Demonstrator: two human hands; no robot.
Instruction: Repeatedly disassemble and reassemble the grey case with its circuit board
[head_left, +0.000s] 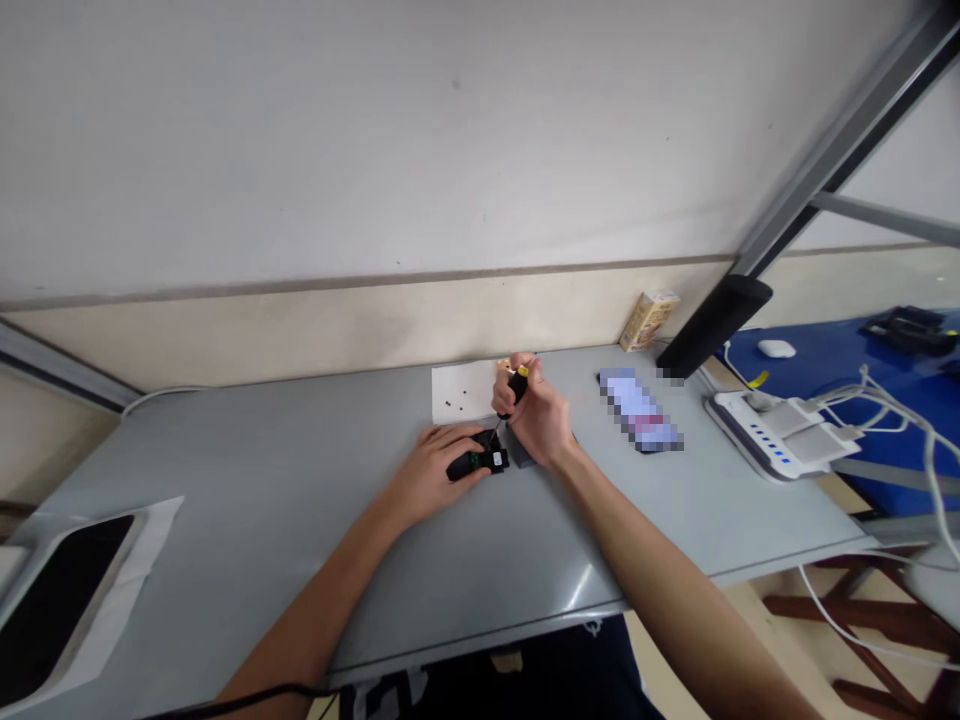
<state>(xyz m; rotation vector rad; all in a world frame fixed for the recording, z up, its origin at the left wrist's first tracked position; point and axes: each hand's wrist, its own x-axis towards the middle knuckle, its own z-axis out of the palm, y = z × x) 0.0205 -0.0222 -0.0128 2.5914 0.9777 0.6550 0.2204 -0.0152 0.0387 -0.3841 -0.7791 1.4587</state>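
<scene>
Black device [464, 465] lies within the left fingers [453, 436], (seemingly pinching it); right fingers [503, 397] grip the screwdriver [517, 385].

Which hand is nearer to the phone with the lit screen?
The right hand. It grips a screwdriver to the left of the phone; the left hand is farther left, on a black device.

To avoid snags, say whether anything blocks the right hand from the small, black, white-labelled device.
Nothing visible blocks the right hand: its black and yellow screwdriver reaches the device. A dark grey object lies beside it, partly under that hand, off the shaft's line.
</scene>
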